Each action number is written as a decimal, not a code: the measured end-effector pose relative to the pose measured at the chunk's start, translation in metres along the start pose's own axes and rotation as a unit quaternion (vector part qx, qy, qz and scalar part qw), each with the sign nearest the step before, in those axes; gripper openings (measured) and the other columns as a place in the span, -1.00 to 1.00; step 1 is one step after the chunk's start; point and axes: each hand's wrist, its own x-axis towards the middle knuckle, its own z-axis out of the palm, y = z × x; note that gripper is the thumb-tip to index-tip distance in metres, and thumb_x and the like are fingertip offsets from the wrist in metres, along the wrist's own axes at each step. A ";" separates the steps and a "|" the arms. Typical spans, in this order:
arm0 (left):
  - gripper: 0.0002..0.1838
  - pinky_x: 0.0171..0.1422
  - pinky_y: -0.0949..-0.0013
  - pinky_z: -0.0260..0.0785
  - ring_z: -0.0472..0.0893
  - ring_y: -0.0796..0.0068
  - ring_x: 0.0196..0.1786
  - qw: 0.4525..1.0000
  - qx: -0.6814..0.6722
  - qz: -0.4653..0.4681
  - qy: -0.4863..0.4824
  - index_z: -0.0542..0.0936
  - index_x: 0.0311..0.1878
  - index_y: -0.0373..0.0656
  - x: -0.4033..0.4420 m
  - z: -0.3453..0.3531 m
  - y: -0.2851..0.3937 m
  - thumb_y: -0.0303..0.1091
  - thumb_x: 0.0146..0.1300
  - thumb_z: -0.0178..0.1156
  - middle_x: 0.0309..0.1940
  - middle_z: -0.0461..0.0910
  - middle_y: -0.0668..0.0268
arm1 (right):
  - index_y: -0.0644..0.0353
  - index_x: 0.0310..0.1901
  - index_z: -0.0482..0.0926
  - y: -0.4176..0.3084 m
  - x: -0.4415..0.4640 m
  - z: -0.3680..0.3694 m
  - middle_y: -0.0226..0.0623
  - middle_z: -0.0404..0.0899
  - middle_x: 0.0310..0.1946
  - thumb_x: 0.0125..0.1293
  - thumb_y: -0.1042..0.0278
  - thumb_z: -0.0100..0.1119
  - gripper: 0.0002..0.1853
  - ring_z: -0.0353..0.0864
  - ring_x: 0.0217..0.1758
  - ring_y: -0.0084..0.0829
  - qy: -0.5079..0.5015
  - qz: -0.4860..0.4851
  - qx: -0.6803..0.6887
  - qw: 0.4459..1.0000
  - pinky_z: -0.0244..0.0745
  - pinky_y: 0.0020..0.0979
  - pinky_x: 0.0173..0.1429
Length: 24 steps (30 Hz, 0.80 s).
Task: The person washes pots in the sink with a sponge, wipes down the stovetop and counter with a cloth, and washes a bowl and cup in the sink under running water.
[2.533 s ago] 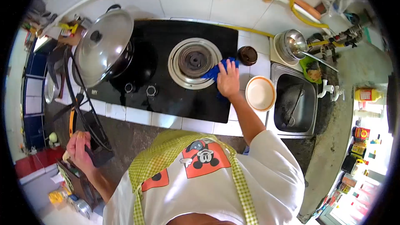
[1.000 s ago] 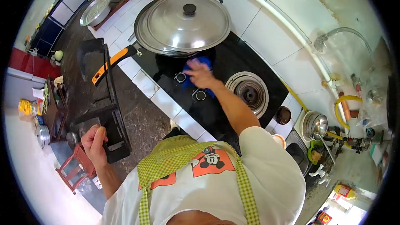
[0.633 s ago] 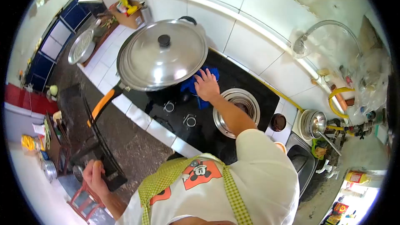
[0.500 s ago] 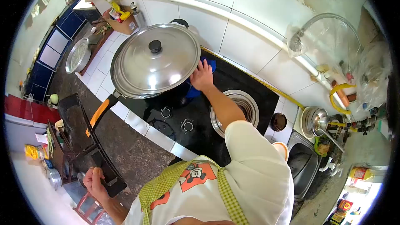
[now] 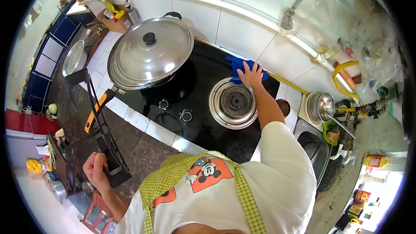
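Note:
My right hand point(image 5: 251, 77) holds a blue cloth point(image 5: 235, 63) down on the back right of the black glass cooktop point(image 5: 203, 63), fingers spread over it. Beside that hand is a round burner with metal rings point(image 5: 233, 103). On the cooktop's left side sits a large wok point(image 5: 113, 71) under a domed steel lid point(image 5: 164, 47). Its orange-and-black handle point(image 5: 96, 112) points toward the counter. At lower left, my left hand point(image 5: 96, 171) is closed around a black frame point(image 5: 110, 143) with long thin bars and flat end pieces, held above the counter. My fingers hide part of it.
On the right are a sink point(image 5: 314, 143), stacked bowls with a ladle point(image 5: 324, 106) and a dark round container point(image 5: 283, 107). A yellow hose point(image 5: 286, 81) runs along the wall. A metal basin point(image 5: 74, 58) stands on the dark counter point(image 5: 149, 158) at left.
My right hand and the blue cloth have moved right, from beside the wok to behind the burner, uncovering its rings. My left hand still grips the black frame. The view has shifted slightly.

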 end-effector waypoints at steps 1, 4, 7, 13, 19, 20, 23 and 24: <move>-0.70 -0.43 0.53 -0.03 0.19 0.64 -0.55 1.000 0.009 0.017 0.006 0.29 -0.70 -0.25 -0.001 0.004 0.000 -0.44 0.14 0.02 -0.68 0.25 0.39 | -0.27 0.28 0.10 -0.018 -0.005 -0.011 0.05 -0.26 0.34 0.16 -0.28 -0.21 -0.35 -0.34 0.34 0.27 -0.035 0.039 0.002 0.999 -0.30 0.16 0.30; -0.70 -0.43 0.53 -0.04 0.19 0.63 -0.55 0.999 0.014 0.040 -0.003 0.30 -0.70 -0.26 0.000 0.009 -0.001 -0.44 0.13 0.02 -0.68 0.26 0.38 | -0.28 0.33 -0.08 -0.060 -0.014 -0.012 0.04 -0.39 0.35 0.21 -0.23 -0.28 -0.34 -0.42 0.34 0.31 -0.131 -0.019 -0.028 0.991 -0.32 0.15 0.31; -0.70 -0.43 0.53 -0.03 0.20 0.63 -0.54 0.999 -0.020 0.041 -0.026 0.30 -0.70 -0.26 -0.002 0.008 0.000 -0.44 0.12 0.03 -0.68 0.27 0.36 | -0.26 0.34 -0.14 -0.094 -0.032 -0.018 0.03 -0.41 0.35 0.25 -0.18 -0.31 -0.35 -0.42 0.35 0.29 -0.195 -0.081 -0.077 0.974 -0.31 0.14 0.31; -0.72 -0.43 0.53 -0.02 0.21 0.63 -0.53 0.999 0.004 0.037 -0.016 0.32 -0.69 -0.27 -0.001 0.019 -0.002 -0.45 0.12 0.02 -0.67 0.28 0.37 | -0.36 0.29 0.06 -0.153 -0.094 0.004 -0.10 -0.34 0.37 0.23 -0.11 -0.21 -0.44 -0.43 0.39 0.14 -0.275 -0.429 -0.088 0.856 -0.29 0.07 0.34; -0.75 -0.42 0.53 0.00 0.21 0.64 -0.53 0.999 0.031 -0.001 0.007 0.35 -0.65 -0.29 0.001 0.019 -0.002 -0.46 0.13 0.01 -0.66 0.30 0.38 | -0.46 0.22 0.20 -0.097 -0.025 -0.009 -0.26 -0.27 0.38 0.08 -0.28 -0.06 -0.39 -0.39 0.41 0.04 -0.226 -0.432 -0.052 0.872 -0.33 0.04 0.36; -0.74 -0.41 0.53 0.00 0.21 0.64 -0.53 1.000 0.023 0.011 0.005 0.34 -0.66 -0.28 0.001 0.019 -0.001 -0.46 0.14 0.01 -0.66 0.29 0.38 | -0.46 0.21 0.20 -0.085 -0.014 -0.012 -0.26 -0.26 0.38 0.07 -0.30 -0.05 -0.38 -0.38 0.40 0.05 -0.220 -0.411 -0.037 0.884 -0.32 0.07 0.35; -0.72 -0.41 0.52 0.01 0.21 0.63 -0.54 1.000 -0.003 0.026 -0.005 0.31 -0.68 -0.25 0.004 0.026 0.004 -0.46 0.14 0.01 -0.68 0.25 0.39 | -0.50 0.23 0.15 -0.056 0.007 -0.019 -0.24 -0.27 0.38 0.06 -0.36 -0.08 -0.35 -0.41 0.40 0.07 -0.205 -0.349 -0.064 0.912 -0.31 0.13 0.32; -0.70 -0.41 0.52 0.01 0.20 0.62 -0.54 0.999 -0.017 0.025 -0.013 0.30 -0.69 -0.24 0.005 0.026 0.007 -0.45 0.15 0.01 -0.69 0.22 0.39 | -0.52 0.23 0.13 -0.044 0.010 -0.019 -0.24 -0.29 0.38 0.05 -0.37 -0.08 -0.34 -0.42 0.40 0.07 -0.197 -0.301 -0.084 0.929 -0.31 0.14 0.32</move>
